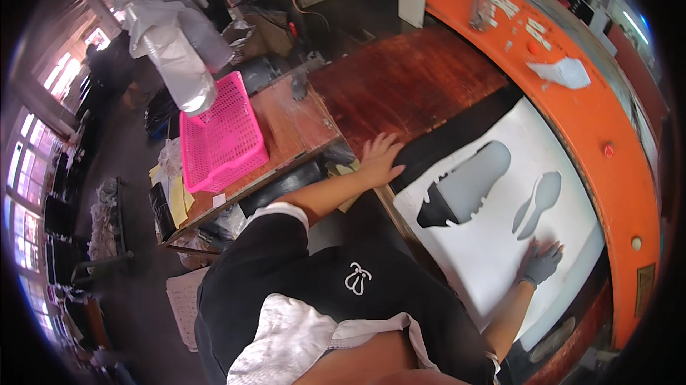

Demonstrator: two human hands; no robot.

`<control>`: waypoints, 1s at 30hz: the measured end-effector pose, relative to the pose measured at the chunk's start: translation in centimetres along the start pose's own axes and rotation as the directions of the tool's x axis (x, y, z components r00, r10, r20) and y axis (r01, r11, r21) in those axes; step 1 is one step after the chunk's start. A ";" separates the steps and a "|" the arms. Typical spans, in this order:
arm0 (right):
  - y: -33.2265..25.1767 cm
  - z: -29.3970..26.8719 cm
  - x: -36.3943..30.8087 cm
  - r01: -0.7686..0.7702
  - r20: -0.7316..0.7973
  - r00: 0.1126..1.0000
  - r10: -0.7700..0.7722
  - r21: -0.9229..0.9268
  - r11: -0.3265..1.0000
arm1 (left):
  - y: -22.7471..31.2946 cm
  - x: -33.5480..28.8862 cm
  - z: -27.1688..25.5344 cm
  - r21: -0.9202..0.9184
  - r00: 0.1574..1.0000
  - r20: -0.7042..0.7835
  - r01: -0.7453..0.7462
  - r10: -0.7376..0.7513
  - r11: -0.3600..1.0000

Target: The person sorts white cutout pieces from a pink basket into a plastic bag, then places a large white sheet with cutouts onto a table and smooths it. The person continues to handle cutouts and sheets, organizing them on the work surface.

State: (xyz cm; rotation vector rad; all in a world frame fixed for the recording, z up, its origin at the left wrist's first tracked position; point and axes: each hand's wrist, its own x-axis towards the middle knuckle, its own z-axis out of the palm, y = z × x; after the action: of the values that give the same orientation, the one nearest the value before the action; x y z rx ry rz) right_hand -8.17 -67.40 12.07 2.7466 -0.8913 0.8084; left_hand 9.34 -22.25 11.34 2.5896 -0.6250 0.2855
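My left hand (pixel 380 162) is bare, its fingers spread, at the near edge of a reddish-brown wooden board (pixel 414 85). It holds nothing. My right hand (pixel 542 263) wears a grey glove with bare fingertips. It lies open with fingers apart on a large white sheet (pixel 457 263), just below a small forked, spoon-like cutout (pixel 539 203). Farther left in the sheet is a larger shoe-shaped cutout (pixel 468 183) with notched edges, showing grey and, at its lower end, black. A black strip (pixel 457 135) runs between the sheet and the board.
An orange machine beam (pixel 572 110) curves along the right side, with a red button (pixel 608 149) on it. To the left, a pink plastic basket (pixel 223 135) sits on a wooden table (pixel 293 124). Clear plastic bags (pixel 175 63) hang above the basket. Another person's hand shows at the far top.
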 end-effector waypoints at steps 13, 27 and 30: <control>-0.4 1.0 0.5 -0.012 0.287 0.957 0.034 -0.081 0.997 | -18.5 1.2 -10.9 -0.040 0.845 -0.431 0.331 -0.315 0.943; -0.6 1.3 0.7 0.006 0.221 0.975 -0.002 -0.016 1.000 | -28.5 3.4 -19.5 0.380 0.684 -0.346 0.728 -0.642 0.571; -0.8 1.3 0.7 -0.002 0.247 0.969 0.004 -0.010 1.000 | -29.0 2.3 -18.9 0.486 0.682 -0.197 0.691 -0.704 0.534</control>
State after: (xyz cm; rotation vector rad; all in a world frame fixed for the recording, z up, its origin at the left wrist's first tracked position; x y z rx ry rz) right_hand -6.68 -67.46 11.40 2.8819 -0.9377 0.4652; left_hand 23.44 8.84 17.39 3.1062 0.6402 0.1609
